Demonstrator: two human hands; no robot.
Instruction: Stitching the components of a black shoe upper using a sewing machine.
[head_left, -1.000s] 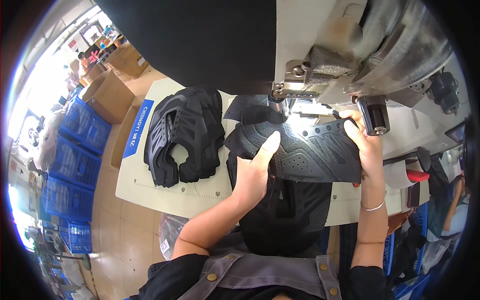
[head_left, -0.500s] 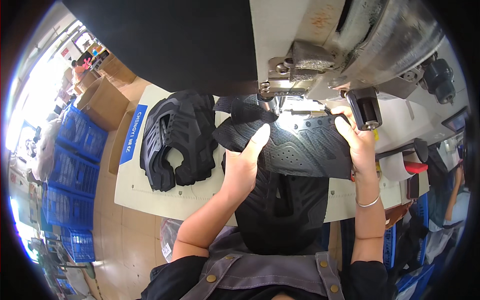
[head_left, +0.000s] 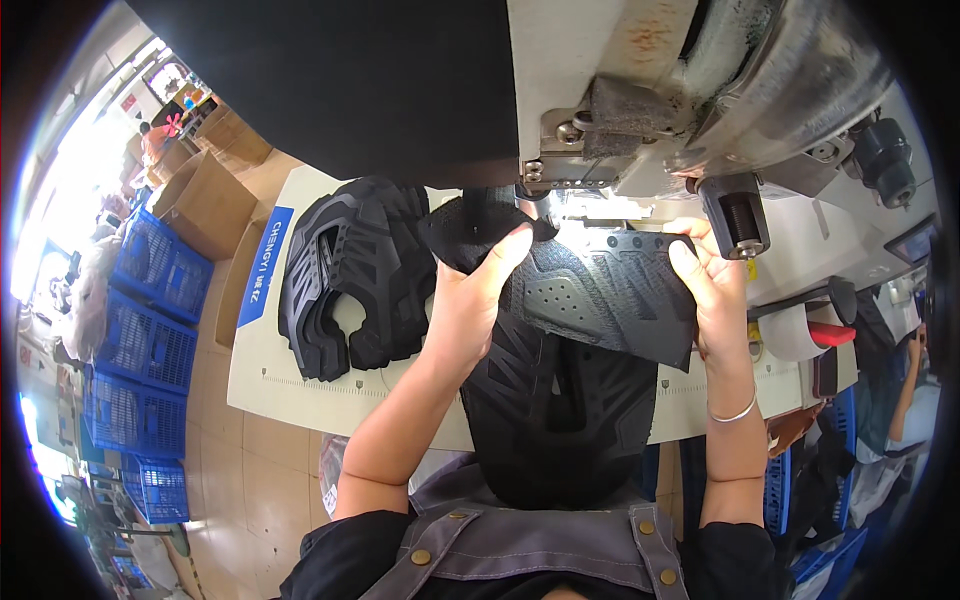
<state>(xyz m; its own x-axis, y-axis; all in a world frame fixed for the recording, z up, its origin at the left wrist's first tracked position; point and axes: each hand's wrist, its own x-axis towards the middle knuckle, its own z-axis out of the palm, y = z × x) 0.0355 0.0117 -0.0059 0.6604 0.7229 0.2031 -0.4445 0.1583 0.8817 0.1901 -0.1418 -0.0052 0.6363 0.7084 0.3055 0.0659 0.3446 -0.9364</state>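
A black shoe upper (head_left: 610, 290) with small punched holes is stretched between my hands under the sewing machine (head_left: 570, 60). My left hand (head_left: 468, 305) is closed on its left part, thumb on top, where the material curls up near the needle area. My right hand (head_left: 718, 290) grips the right end by the row of eyelets, thumb on the face and fingers behind. The machine's lamp lights the upper's far edge, and the needle itself is hard to make out. Below the held piece, more black uppers (head_left: 560, 430) lie over the table's near edge toward my lap.
A stack of black shoe uppers (head_left: 345, 280) lies on the left of the pale table (head_left: 300, 395). Blue crates (head_left: 145, 345) and cardboard boxes (head_left: 205, 205) stand on the floor to the left. A thread bobbin holder (head_left: 738, 225) juts from the machine. Another person's arm (head_left: 908, 390) shows at far right.
The held upper has turned slightly, its right end dipping toward me. My left hand has shifted a little left and away from me, and the upper's left part now curls up more.
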